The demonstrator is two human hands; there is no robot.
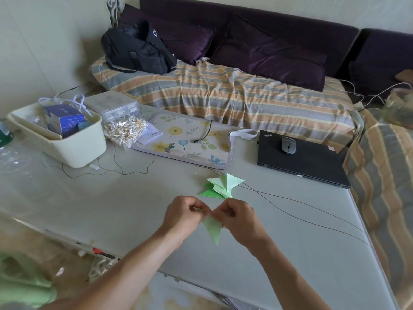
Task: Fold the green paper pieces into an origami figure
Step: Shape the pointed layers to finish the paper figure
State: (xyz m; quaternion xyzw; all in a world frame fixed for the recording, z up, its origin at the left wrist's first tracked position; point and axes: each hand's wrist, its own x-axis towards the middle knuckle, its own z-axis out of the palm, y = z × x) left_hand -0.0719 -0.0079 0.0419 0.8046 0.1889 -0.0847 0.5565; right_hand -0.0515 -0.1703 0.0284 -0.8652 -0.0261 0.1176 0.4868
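Holding: both hands meet over the near middle of the surface (111, 198), pinching one folded green paper piece (212, 229) between them.
Left hand: the left hand (183, 214) has its fingers (196, 205) curled in, thumb and fingertips pinching the top left edge of the piece.
Right hand: the right hand (237, 217) mirrors it, fingers curled and gripping the top right edge, so the two sets of fingertips nearly touch.
Held piece: a pale green triangle, its long point hanging down toward the person, its upper edge hidden inside the two grips; whether it rests on the surface or is lifted clear of it I cannot tell.
Other pieces: a small pile of folded green pieces (221, 186) lies on the surface just beyond the hands, several triangular flaps overlapping, one standing up.
Cables: thin dark cables (312, 209) run across the surface from the pile toward the right edge.
Back of surface: a closed black laptop (301, 162) with a grey mouse (288, 145) on its lid sits at the right; a floral mat (185, 142) lies in the middle; a cream bin (67, 144) holding a blue box (63, 120) stands at the left, with a bag of cotton swabs (125, 130) beside it.
Behind: a sofa with a striped cover (223, 95), purple cushions (268, 52) and a black bag (136, 50).
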